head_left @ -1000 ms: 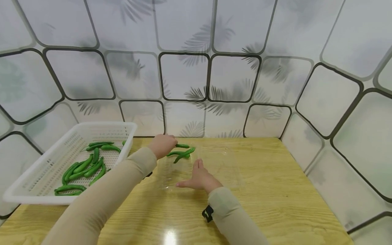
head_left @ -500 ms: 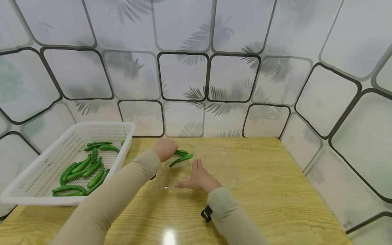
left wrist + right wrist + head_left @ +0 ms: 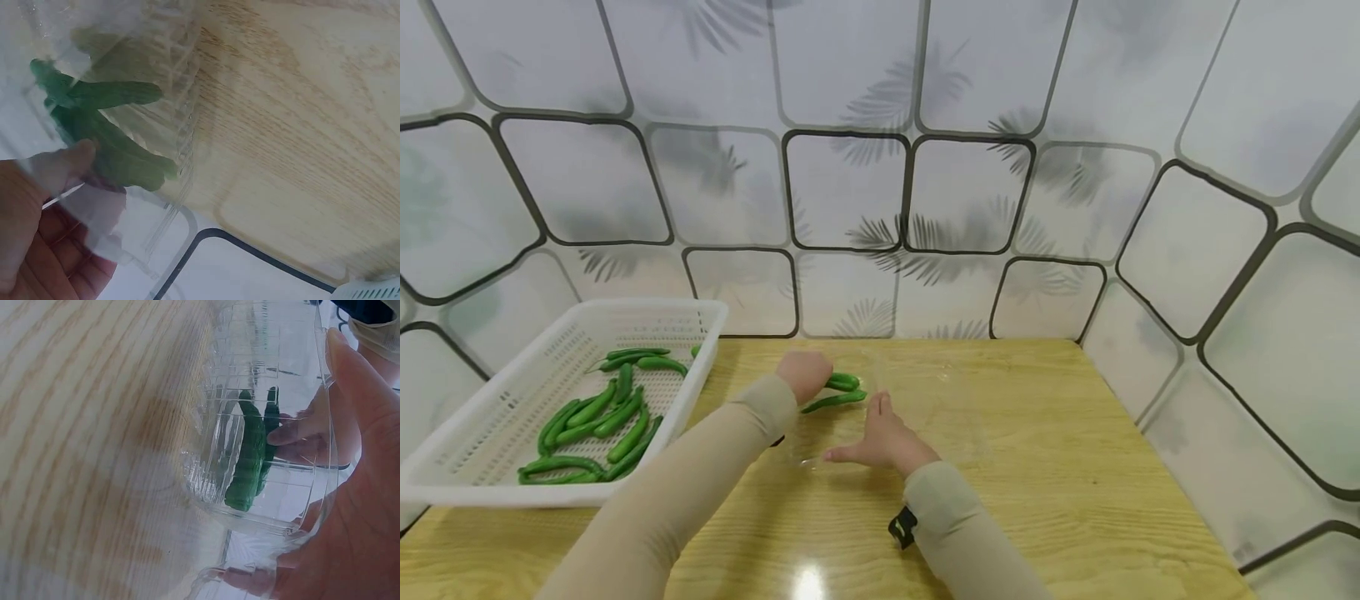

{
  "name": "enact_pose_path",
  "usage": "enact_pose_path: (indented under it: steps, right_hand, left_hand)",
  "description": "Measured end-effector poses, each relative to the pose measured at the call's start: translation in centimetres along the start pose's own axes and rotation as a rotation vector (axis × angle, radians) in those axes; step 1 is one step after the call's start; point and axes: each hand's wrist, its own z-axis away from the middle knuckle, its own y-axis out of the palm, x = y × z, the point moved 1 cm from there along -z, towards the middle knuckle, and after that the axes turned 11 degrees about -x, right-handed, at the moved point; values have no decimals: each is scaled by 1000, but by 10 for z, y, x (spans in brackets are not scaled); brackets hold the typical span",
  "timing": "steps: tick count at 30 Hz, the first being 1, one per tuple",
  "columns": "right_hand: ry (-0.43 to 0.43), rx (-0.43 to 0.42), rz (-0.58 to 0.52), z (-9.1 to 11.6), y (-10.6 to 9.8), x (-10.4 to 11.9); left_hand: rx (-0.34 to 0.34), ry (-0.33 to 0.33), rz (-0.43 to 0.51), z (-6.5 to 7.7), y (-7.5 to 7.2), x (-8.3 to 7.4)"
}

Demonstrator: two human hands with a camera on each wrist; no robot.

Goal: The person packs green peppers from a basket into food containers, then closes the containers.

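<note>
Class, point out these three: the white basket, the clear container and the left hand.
White basket (image 3: 505,497): head view, front rim.
Clear container (image 3: 292,495): right wrist view, transparent side.
Left hand (image 3: 805,374): head view, back of the hand.

L hand (image 3: 806,375) curled; R hand (image 3: 886,437) splayed.
</note>
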Motion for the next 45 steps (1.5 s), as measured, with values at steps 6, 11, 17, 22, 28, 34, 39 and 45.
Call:
enact_pose_path:
  steps: [6,11,17,22,28,34,39,45]
  right_hand:
    - [-7,0,-12,1,2,1]
    - [-15,0,-12,0,5,2]
    - [-22,0,-11,-2,6,3]
    - [-27,-1,1,-3,8,3]
    - [-30,-8,-4,-2,8,3]
    - [-26,-9,-17,-1,7,1]
    - [-18,-2,-23,0,4,1]
    - [-6,1,-14,0,0,-2]
  left_hand:
    - [21,-14,10,1,9,2]
    - [-15,-9,-19,1,25,6]
    - [-17,-38,-19,2,32,9]
    - [16,-69,-2,3,29,10]
    - [31,-99,-18,4,26,10]
    - [33,-92,-2,6,19,7]
    - [34,-71,13,6,9,6]
    - [-50,-64,8,7,-16,18]
